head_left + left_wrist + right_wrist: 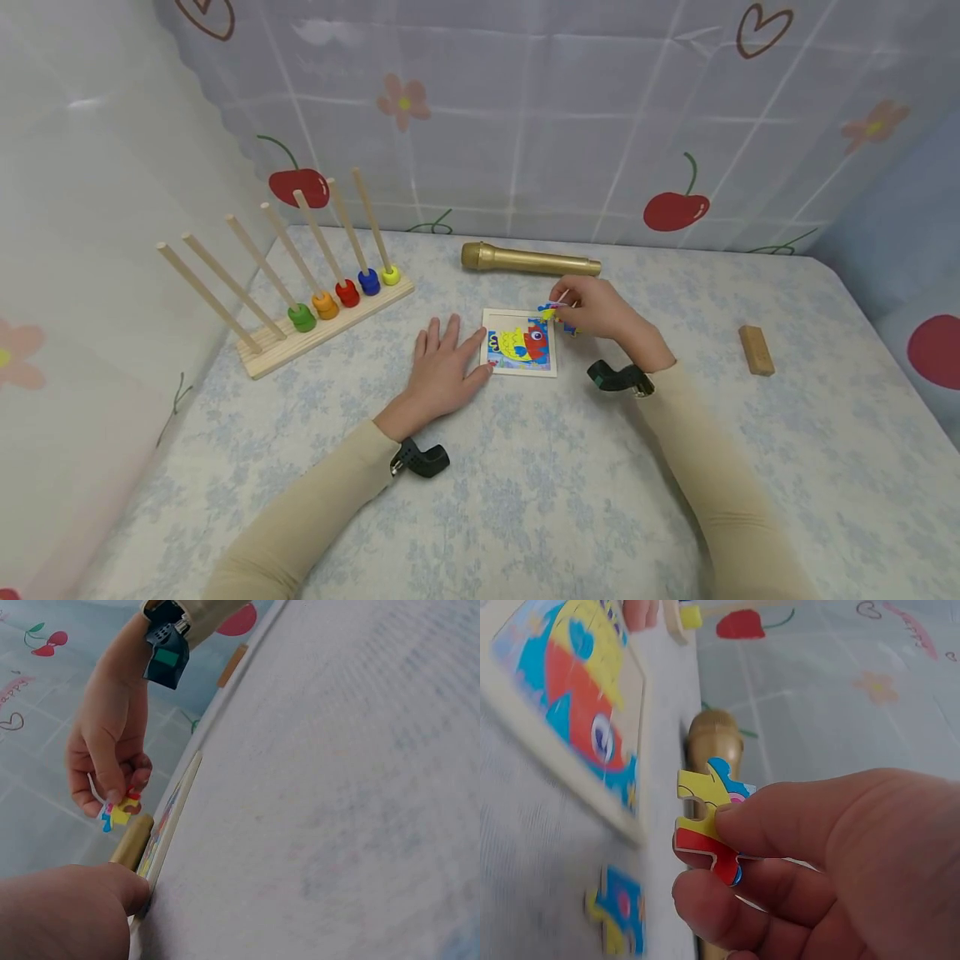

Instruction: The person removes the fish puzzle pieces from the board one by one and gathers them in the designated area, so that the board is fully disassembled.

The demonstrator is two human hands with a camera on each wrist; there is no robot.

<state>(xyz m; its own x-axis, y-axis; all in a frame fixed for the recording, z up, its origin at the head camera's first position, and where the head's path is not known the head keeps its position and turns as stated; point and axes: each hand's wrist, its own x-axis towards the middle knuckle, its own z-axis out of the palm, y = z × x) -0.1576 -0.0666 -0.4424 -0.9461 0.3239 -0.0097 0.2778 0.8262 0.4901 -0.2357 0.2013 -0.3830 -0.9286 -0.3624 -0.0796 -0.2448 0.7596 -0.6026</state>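
Observation:
A jigsaw puzzle piece point(697, 791) in yellow, red and blue is pinched between the thumb and fingers of my right hand point(596, 310), above the table by the board's upper right corner. The square puzzle board point(557, 362) has a pale wooden rim and a partly filled fish picture; bare wood shows along its top. My left hand point(441, 372) lies with fingers spread, its thumb and index fingertips at the board's left edge. One loose blue and yellow piece point(620, 909) lies beside the board, partly hidden under my right hand in the head view.
Behind the board lies a gold microphone point(532, 260). A wooden stand with upright pegs and coloured rings point(330, 329) occupies the left rear. To the right is a small wooden block point(756, 350). A patterned curtain point(517, 125) hangs along the table's back edge.

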